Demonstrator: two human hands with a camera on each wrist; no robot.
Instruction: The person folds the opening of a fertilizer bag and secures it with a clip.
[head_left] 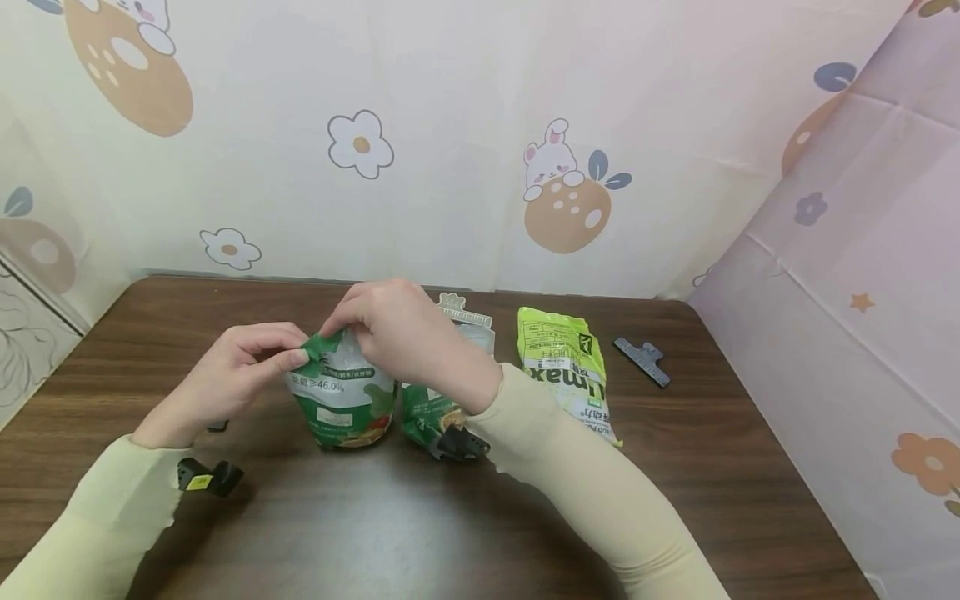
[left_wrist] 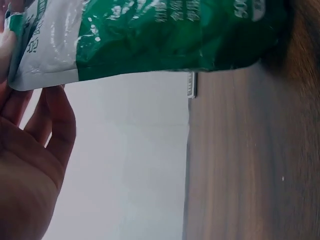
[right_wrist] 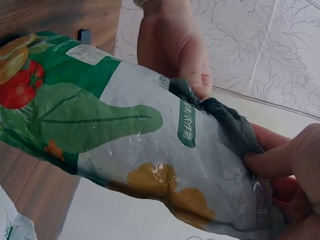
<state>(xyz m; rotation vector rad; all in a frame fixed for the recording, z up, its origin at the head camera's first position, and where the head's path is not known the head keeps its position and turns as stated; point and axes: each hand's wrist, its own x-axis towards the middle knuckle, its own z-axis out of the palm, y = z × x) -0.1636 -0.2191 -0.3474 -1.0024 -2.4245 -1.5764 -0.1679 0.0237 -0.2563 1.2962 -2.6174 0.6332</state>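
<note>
A green and white plastic bag (head_left: 341, 410) printed with vegetables stands upright on the table, its top edge folded over. My left hand (head_left: 234, 367) pinches the left end of that fold between thumb and fingers. At the other end, my right hand (head_left: 405, 329) grips the rim; the right wrist view shows its thumb (right_wrist: 272, 161) pressing on the dark folded edge (right_wrist: 227, 120). From the left wrist view, the bag's green side (left_wrist: 145, 40) appears close up. The bag's opening is hidden from the head view.
Beside it stands a similar green bag (head_left: 427, 408) with a pale clip (head_left: 465, 313) across its top, partly behind my right arm. Further right lie a yellow-green bag (head_left: 555, 350) and a grey clip (head_left: 642, 360). A small dark object (head_left: 217, 426) lies by my left wrist.
</note>
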